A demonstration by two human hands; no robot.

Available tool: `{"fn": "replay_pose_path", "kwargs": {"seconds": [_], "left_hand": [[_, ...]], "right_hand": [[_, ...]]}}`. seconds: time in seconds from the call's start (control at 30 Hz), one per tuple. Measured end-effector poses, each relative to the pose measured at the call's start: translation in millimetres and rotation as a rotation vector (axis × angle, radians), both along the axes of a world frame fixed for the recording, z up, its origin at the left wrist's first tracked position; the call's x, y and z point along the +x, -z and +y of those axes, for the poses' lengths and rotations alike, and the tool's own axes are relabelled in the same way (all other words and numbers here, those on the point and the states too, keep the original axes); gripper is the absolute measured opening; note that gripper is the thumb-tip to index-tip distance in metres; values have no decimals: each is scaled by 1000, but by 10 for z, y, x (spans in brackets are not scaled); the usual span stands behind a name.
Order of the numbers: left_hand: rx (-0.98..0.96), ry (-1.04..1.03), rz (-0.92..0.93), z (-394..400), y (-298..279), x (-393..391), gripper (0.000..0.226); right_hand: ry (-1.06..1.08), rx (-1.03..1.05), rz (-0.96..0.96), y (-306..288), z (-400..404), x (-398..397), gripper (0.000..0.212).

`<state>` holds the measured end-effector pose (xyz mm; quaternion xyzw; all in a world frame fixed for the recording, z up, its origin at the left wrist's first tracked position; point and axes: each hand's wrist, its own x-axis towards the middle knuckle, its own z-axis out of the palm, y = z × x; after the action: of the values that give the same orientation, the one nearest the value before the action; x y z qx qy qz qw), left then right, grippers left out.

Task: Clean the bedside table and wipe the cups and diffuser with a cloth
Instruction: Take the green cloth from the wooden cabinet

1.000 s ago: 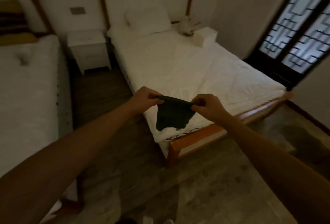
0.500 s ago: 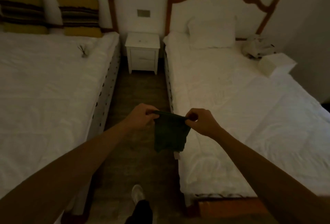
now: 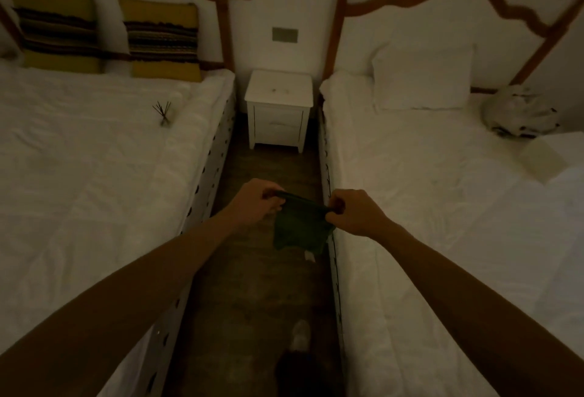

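Cloth [image 3: 299, 228] pinched by left hand [image 3: 256, 200], right hand [image 3: 354, 210]

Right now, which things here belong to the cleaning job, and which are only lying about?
For the job: cloth held by left hand and right hand; bedside table.

Lying about: striped cushions, white pillow, bag on the bed.

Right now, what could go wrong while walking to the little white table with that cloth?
The room is dim and the aisle between the beds is narrow, so a shin might bump a bed frame. Both hands, left hand and right hand, are busy pinching the cloth, so neither could catch a stumble. The diffuser on the bed might tip over.
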<state>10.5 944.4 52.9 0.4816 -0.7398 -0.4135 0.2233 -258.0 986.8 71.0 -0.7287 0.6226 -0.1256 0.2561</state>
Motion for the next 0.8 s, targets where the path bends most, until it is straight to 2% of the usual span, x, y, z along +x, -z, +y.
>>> {"fn": "replay_pose_path", "kwargs": {"seconds": [0.2,0.33,0.5,0.8], "left_hand": [[-34,-31,-60,-1471,114,-40,15],[27,-23,-108,-2370,181,-151,18],[-19,-127,-124,-3491,125,-255,20],[37,-279,-121,-5368,414,-123,20]], "right_hand": [[-58,34,-31,226,-1529,-62,17],[-78,65,-58,366,-2521,-199,15],[-91,46,-52,361,-3844,-286,10],[-151,-10,-29,521,-5766,-91,5]]}}
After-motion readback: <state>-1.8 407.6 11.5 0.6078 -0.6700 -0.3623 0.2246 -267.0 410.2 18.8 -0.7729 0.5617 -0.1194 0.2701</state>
